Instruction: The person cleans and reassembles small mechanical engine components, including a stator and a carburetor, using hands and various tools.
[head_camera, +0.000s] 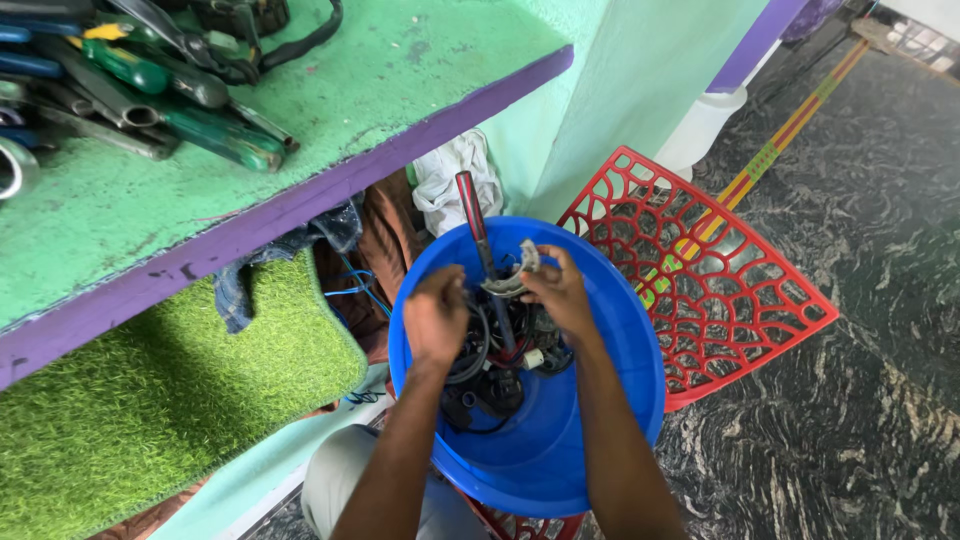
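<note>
A big blue tub (560, 450) sits in front of the person, on something red down below. At the bottom of the tub lies a tangle of black wires and small parts (495, 365). A long tool with a red and black handle (472, 215) stands up out of the tangle and leans toward the back rim of the tub.

Both hands are inside the tub, above the tangle. The left hand (436, 318) is curled shut, with its fingers down in the wires, but I cannot tell just which wire it holds. The right hand (560, 295) is closed around a small grey metal part (520, 270) and holds it up, close beside the long tool.

Just to the right of the tub, a red plastic lattice panel (720, 290) lies on the dark marbled floor (870, 400). On the left is a green shelf with a purple edge (330, 190). A heap of hand tools with green handles (150, 90) lies on top of it. Under the shelf is a mat of green fake grass (150, 400). A white cloth (455, 180) is bunched up behind the tub.
</note>
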